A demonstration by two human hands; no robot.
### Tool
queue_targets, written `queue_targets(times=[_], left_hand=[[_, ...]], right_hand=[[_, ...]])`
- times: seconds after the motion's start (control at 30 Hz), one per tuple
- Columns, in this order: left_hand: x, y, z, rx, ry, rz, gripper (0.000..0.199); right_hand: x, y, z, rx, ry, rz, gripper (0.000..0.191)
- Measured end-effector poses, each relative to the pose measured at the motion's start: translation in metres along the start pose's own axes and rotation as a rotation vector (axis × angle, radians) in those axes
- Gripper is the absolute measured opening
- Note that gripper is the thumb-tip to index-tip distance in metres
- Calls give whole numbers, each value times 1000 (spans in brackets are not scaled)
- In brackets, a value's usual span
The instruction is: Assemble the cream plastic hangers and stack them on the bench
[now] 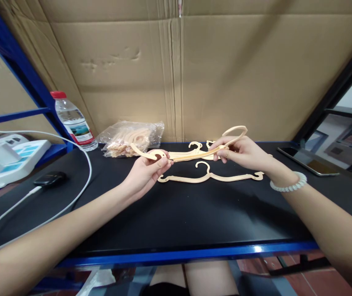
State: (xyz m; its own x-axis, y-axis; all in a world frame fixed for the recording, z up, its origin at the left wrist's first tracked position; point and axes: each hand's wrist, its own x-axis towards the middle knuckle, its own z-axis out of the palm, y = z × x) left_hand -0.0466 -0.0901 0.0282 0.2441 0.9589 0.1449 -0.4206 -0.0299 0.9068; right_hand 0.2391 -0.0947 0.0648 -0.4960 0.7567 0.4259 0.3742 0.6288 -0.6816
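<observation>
Between my two hands, above the table, is a cream plastic clothes hanger (191, 156). My left hand (147, 170) pinches its left end, beside a curved notch and a piece that sticks up to the left. My right hand (240, 152) grips the bar near its other end, where a large curved hook loops over the fingers. Just below lies a second cream hanger (191, 179), flat on the black table with its hook pointing away from me. More hanger parts (196, 145) show behind the held one, partly covered by it and by my right hand.
A clear plastic bag (133, 137) of cream pieces lies at the back left, near a red-capped water bottle (77, 125). At the far left are a white power strip (24, 164), a black device (50, 178) and a looping white cable. A phone (307, 161) rests at right.
</observation>
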Motion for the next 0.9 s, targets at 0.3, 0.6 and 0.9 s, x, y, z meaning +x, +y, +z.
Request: queue_targets(times=[0.3,0.6,0.9], left_hand=[[-1,4,2,31,7,-35,25],[-2,6,-1,-24,-119,-75,25],[-4,9,-1,2,-165,-180,27]], right_hand=[[0,-1,1,59,23,-16,18],[-1,-4,4,88,39,-23,18],[-2,-8,7,53,53,-26,17]])
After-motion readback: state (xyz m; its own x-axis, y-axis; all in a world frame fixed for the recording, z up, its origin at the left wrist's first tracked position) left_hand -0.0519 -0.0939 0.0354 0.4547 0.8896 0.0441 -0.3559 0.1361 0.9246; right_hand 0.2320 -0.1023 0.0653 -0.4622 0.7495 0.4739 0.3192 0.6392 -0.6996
